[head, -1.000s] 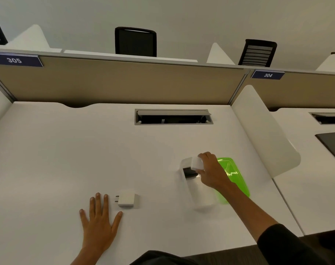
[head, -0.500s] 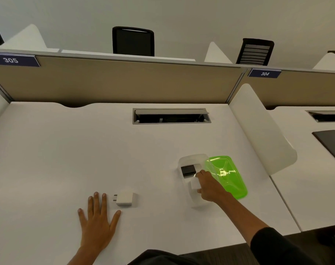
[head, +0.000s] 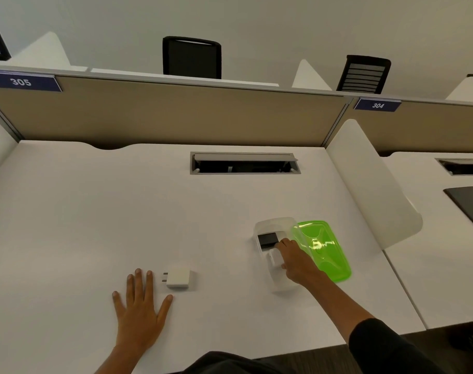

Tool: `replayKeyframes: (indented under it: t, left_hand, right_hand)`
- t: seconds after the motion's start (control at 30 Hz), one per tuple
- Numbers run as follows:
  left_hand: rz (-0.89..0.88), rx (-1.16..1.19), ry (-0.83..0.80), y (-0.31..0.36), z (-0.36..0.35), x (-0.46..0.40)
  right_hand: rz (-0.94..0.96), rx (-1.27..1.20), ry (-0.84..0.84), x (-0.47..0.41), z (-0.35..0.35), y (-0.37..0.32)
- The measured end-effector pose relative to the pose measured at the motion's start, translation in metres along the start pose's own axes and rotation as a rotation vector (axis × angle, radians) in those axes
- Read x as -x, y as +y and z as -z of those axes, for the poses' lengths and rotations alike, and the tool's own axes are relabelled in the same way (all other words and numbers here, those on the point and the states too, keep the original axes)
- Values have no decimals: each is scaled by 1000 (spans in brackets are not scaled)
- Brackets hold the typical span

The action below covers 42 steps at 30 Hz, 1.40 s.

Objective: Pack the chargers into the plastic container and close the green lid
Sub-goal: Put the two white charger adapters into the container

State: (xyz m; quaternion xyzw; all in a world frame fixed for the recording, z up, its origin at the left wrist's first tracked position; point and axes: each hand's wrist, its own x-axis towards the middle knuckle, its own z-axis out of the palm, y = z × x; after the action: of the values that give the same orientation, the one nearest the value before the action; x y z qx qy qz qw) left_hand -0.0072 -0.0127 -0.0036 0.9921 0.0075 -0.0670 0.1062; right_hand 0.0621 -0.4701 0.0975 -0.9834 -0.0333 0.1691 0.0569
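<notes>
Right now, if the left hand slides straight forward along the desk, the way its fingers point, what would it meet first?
Probably nothing. The left hand lies flat, its fingers pointing to the far partition. The white charger lies just right of that line, so the hand would likely pass beside it, though the thumb side might brush it.

The right hand [head: 294, 261] holds a white charger [head: 274, 257] inside the clear container [head: 270, 225] — left hand [head: 141, 311] flat on the table [head: 95, 211].
</notes>
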Motion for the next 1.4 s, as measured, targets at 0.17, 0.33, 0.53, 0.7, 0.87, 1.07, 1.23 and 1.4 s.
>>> replayKeyframes:
  t: [0.17, 0.33, 0.53, 0.7, 0.87, 1.07, 1.23, 1.4]
  left_hand:
    - [-7, 20, 4, 0, -1, 0]
    - [2, 4, 7, 0, -2, 1]
    - [1, 8, 19, 0, -2, 2]
    - [-3, 6, 19, 0, -1, 4]
    - [3, 0, 23, 1, 0, 5]
    - [12, -8, 25, 3, 2, 7]
    - [9, -5, 28, 4, 3, 7]
    - [8, -9, 33, 5, 5, 7]
  right_hand:
    - [-3, 9, 39, 1, 0, 0]
    - [-18, -17, 58, 2, 29, -11]
    - [23, -188, 396, -4, 73, -46]
    - [184, -274, 524, -14, 80, -100]
    - [303, -264, 200, -24, 45, -159]
    - [382, -128, -38, -29, 1, -220]
    - [412, -52, -42, -33, -19, -251]
    - [451, -4, 16, -37, -29, -265]
